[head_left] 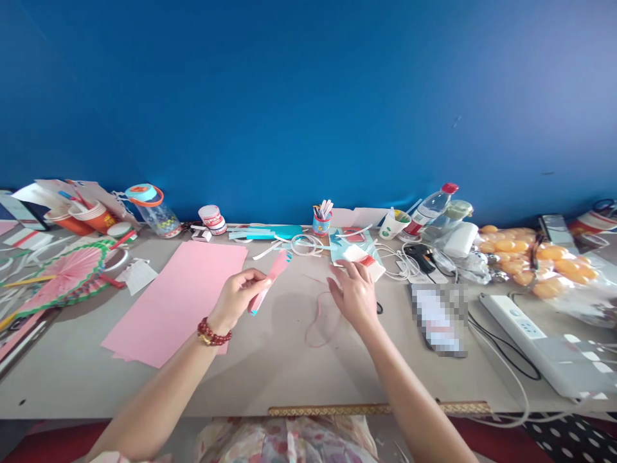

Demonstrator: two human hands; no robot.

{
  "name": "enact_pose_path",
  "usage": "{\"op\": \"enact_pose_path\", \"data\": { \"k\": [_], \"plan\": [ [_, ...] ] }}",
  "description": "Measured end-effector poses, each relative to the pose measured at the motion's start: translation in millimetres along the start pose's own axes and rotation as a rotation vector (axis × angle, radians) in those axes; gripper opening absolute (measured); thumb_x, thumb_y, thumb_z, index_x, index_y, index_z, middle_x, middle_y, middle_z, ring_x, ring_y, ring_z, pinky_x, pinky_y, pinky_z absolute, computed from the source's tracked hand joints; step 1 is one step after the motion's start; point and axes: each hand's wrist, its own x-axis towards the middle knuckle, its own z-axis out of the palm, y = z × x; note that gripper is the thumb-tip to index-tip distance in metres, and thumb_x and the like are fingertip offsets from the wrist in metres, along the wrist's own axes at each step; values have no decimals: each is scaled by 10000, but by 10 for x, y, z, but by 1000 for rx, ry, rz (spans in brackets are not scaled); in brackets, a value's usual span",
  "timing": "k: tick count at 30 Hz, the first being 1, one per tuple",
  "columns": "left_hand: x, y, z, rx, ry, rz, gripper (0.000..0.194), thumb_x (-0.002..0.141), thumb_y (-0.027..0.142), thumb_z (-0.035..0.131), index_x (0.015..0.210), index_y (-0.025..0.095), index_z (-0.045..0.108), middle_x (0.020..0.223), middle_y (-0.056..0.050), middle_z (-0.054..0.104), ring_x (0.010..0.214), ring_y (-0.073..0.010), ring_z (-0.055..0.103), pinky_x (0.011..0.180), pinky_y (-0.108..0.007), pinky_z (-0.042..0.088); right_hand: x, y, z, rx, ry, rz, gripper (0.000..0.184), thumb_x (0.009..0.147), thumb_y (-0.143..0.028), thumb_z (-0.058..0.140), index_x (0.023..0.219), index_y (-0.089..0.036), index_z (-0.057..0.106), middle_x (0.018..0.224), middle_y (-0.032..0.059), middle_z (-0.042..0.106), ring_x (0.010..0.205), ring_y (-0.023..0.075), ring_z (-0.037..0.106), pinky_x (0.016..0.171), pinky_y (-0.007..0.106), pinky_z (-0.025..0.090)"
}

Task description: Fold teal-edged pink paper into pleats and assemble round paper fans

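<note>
My left hand (241, 292) is closed, thumb and fingers pinching a narrow folded strip of pink paper (271, 278) with blue at both ends. The strip is tilted above the table. My right hand (354, 292) is to the right with its fingers apart and slightly bent, and I see nothing held in it. Just behind its fingers lies a white and red packet (369, 262); whether they touch, I cannot tell. A loop of thin pink cord (315, 328) lies on the table between my hands. Left of them are large pink paper sheets (178, 299), stacked unevenly.
Along the blue wall stand a water bottle (153, 209), a round tub (212, 220), a small pen pot (322, 222), a paper cup (394, 224) and a plastic bottle (429, 209). A pink paper fan (67, 273) lies left. A phone (438, 319) and power strip (525, 328) lie right.
</note>
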Motion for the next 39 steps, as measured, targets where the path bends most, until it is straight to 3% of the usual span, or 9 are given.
{"op": "enact_pose_path", "data": {
  "k": [3, 5, 7, 10, 17, 26, 33, 39],
  "plan": [
    [-53, 132, 187, -194, -66, -68, 242, 777, 416, 684, 749, 178, 650, 677, 1, 598, 636, -128, 523, 584, -232, 398, -37, -378, 23, 435, -130, -19, 206, 908, -367, 585, 991, -241, 725, 1072, 90, 669, 1046, 260, 576, 939, 404, 442],
    [-80, 176, 295, -242, -81, -65, 241, 785, 409, 681, 746, 176, 637, 659, 0, 575, 627, -122, 507, 567, -226, 391, -50, -573, 80, 780, -213, 105, 216, 883, -399, 630, 997, -234, 709, 1025, 70, 690, 990, 231, 618, 887, 364, 479],
    [-101, 194, 377, -254, -78, -51, 244, 797, 414, 673, 754, 177, 634, 647, -3, 566, 625, -123, 504, 556, -225, 391, -58, -692, 150, 1042, -210, 278, 245, 827, -426, 694, 955, -217, 688, 953, 55, 704, 899, 207, 642, 831, 338, 500],
    [-123, 199, 455, -267, -75, -35, 246, 809, 415, 665, 752, 178, 635, 618, 5, 551, 602, -118, 499, 548, -225, 390, -66, -757, 225, 1229, -142, 435, 272, 749, -429, 759, 874, -207, 663, 875, 31, 693, 811, 177, 633, 781, 309, 504],
    [-144, 187, 541, -337, -70, -44, 234, 814, 391, 663, 723, 179, 624, 588, 24, 559, 590, -113, 517, 597, -237, 415, -75, -718, 239, 1226, -111, 439, 237, 728, -386, 769, 816, -200, 652, 803, 17, 661, 725, 151, 606, 708, 279, 491],
    [-128, 240, 518, -264, -100, -34, 262, 842, 377, 609, 687, 167, 622, 535, 18, 568, 590, -126, 528, 643, -250, 438, -81, -675, 215, 1006, -47, 228, 125, 817, -320, 691, 819, -203, 647, 800, 26, 653, 762, 167, 617, 734, 293, 497],
    [-111, 254, 554, -415, -163, -93, 241, 822, 366, 611, 711, 154, 630, 509, 17, 586, 548, -126, 560, 708, -282, 496, -68, -635, 207, 866, 43, 69, 50, 828, -254, 670, 810, -213, 646, 819, 37, 647, 794, 184, 610, 764, 326, 507],
    [-119, 284, 532, -395, -160, -65, 272, 814, 386, 641, 717, 132, 644, 530, -2, 600, 562, -134, 576, 667, -273, 496, -95, -658, 233, 949, 73, 26, 66, 838, -194, 648, 899, -212, 667, 856, 35, 659, 799, 175, 621, 730, 308, 520]
  ]
}}
